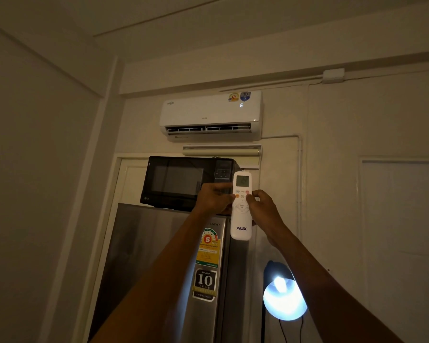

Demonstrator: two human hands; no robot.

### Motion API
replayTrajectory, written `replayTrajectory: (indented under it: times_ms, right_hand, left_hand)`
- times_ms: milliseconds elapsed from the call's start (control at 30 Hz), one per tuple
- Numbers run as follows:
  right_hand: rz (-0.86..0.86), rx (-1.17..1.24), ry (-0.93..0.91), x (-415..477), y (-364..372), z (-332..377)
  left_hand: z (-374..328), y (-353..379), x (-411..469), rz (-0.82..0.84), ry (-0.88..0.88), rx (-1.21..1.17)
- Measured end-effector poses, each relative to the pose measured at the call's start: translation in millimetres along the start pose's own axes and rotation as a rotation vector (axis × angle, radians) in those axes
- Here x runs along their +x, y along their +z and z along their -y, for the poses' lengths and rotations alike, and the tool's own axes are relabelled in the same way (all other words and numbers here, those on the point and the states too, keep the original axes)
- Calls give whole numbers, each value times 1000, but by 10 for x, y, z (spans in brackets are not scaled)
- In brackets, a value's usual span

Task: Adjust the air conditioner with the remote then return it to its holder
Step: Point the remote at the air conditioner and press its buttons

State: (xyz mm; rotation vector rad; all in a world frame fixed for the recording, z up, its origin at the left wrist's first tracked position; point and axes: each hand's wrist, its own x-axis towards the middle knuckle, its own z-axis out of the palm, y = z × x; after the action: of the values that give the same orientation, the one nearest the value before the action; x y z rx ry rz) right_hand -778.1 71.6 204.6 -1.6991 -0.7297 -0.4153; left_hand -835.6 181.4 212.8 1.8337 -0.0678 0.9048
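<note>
Remote (pixel 241 206) held upright at arm's length, aimed toward air conditioner (pixel 210 115) on wall above microwave (pixel 187 183). Left hand (pixel 214 200) wrapped round left edge; right hand (pixel 264 210) clasping right edge, thumb pressed on upper button row. Best kept steady, tip pointed at unit, one press at a time, checking unit display for change. White slim body, small lit screen on top, AUX logo below. Holder not visible.
</note>
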Motion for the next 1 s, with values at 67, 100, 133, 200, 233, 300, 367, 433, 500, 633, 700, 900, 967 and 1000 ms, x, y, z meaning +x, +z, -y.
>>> replayTrajectory:
  times_ms: [67, 100, 133, 200, 233, 300, 367, 433, 500, 633, 700, 900, 967, 1000]
  right_hand:
    - [2, -2, 1, -1, 0, 3]
    - [2, -5, 2, -1, -1, 1]
    - [1, -8, 2, 0, -4, -2]
    - [2, -9, 6, 2, -10, -6]
    - [4, -8, 7, 3, -11, -7]
    - [3, -11, 5, 9, -13, -6]
    - [-2, -16, 3, 14, -15, 1]
    - [0, -19, -4, 17, -16, 5]
    - [4, -24, -8, 17, -17, 4]
    - [6, -29, -2, 14, -17, -15]
    - [16, -25, 6, 23, -21, -27]
    - [29, 8, 15, 40, -28, -61]
    - [31, 14, 20, 43, -22, -73]
    - [31, 16, 18, 47, -18, -78]
  left_hand:
    - [6, -2, -3, 1, 4, -1]
    - [11, -1, -5, 0, 7, -4]
    - [13, 1, -5, -2, 10, -7]
    - [12, 6, -5, -7, 8, -9]
    - [7, 8, -4, -8, 5, -12]
    - [-3, 11, 5, -9, 0, -19]
    - [-11, 12, 11, -13, -3, -21]
    - [-14, 10, 7, -18, -6, -28]
    - [-9, 11, 6, -17, -8, -25]
    - [6, 11, 10, -14, -13, -30]
    - [10, 12, 8, -16, -25, -31]
    - [27, 23, 13, -22, -27, -45]
    - [32, 22, 13, -23, -29, -51]
    - [33, 23, 16, -24, -28, -53]
